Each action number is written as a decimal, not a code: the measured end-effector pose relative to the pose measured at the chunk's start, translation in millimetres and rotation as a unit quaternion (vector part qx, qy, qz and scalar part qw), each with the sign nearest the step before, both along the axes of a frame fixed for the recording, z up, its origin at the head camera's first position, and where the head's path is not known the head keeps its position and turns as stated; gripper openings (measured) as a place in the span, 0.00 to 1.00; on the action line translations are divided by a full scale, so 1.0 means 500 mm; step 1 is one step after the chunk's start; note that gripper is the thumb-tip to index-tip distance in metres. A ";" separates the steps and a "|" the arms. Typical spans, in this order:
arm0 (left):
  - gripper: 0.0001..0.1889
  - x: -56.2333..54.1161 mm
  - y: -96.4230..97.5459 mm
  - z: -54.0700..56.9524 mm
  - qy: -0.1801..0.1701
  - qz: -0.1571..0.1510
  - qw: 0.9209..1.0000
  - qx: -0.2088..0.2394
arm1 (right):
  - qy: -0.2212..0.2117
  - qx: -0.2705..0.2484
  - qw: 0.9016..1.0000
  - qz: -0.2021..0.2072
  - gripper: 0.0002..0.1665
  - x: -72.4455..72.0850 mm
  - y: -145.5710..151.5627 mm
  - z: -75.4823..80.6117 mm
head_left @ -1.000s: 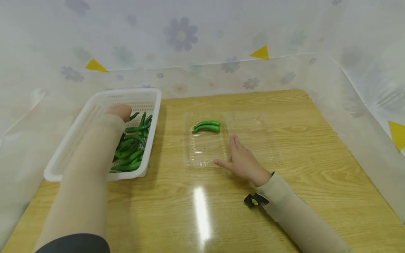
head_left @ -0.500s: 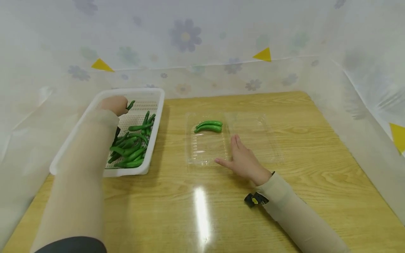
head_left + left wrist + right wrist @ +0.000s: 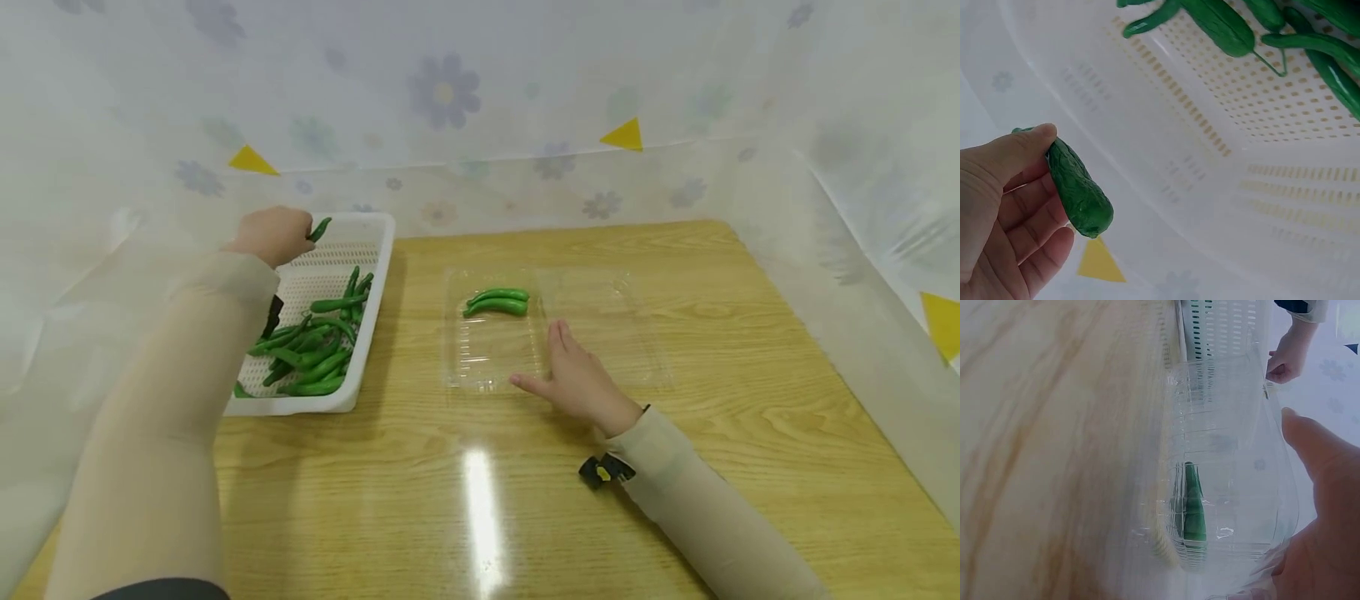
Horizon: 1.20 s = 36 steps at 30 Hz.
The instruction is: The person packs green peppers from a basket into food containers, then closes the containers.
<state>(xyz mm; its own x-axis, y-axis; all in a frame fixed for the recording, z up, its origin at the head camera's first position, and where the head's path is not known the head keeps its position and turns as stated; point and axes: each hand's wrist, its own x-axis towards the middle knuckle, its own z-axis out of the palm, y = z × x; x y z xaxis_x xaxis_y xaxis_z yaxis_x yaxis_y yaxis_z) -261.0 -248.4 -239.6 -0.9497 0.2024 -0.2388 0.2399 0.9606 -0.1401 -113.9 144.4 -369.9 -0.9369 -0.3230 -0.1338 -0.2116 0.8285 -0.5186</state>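
Above the far side of the white basket (image 3: 365, 350), my left hand (image 3: 272, 233) pinches a green pepper (image 3: 1079, 190) between thumb and fingers. Several more green peppers (image 3: 322, 367) lie in the basket below it. To the right, a clear plastic clamshell box (image 3: 480, 354) lies unfolded on the table. Two green peppers (image 3: 497, 302) sit side by side toward the back of its left half. My right hand (image 3: 581, 379) rests at the middle fold of the box, fingers straight and thumb stretched toward its front edge. The left forearm hides part of the basket.
The wooden table (image 3: 720, 467) carries the basket at left and the box near its middle. Pale flowered sheeting (image 3: 510, 108) with yellow triangles closes the back and sides. A black strap with a small device (image 3: 606, 472) is at my right wrist.
My left hand has risen out of the basket toward its back edge, with a pepper in its grip. The right hand and the box have stayed in place.
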 end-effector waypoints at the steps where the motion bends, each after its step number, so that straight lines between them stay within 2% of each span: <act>1: 0.09 -0.001 0.007 0.002 0.003 0.000 1.000 -0.001 | 0.000 -0.001 1.000 -0.001 0.64 -0.001 0.000 0.000; 9: 0.10 -0.008 0.062 0.019 0.034 -0.008 0.999 0.013 | -0.003 -0.001 1.000 -0.004 0.63 -0.009 0.000 -0.004; 18: 0.13 0.007 0.137 0.033 0.054 -0.030 0.998 0.029 | -0.002 -0.002 1.000 -0.004 0.63 -0.011 -0.003 -0.005; 26: 0.16 0.031 0.228 0.036 0.054 -0.090 0.994 0.028 | 0.004 -0.004 1.000 -0.002 0.63 -0.011 -0.005 -0.002; 31: 0.12 0.049 0.296 0.019 0.033 -0.146 0.988 0.033 | 0.008 -0.001 1.000 -0.001 0.63 -0.009 -0.004 -0.005; 36: 0.12 0.069 0.364 -0.007 0.005 -0.184 0.983 0.021 | 0.006 -0.002 1.000 -0.002 0.63 -0.009 -0.001 -0.004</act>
<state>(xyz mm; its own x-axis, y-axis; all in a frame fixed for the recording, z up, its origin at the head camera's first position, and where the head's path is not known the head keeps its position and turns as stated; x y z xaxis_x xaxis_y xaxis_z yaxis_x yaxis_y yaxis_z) -226.4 -66.4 -243.0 -0.8127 0.5421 -0.2137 0.5709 0.8142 -0.1058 -118.5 143.7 -371.8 -0.9399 -0.3195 -0.1207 -0.2145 0.8272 -0.5193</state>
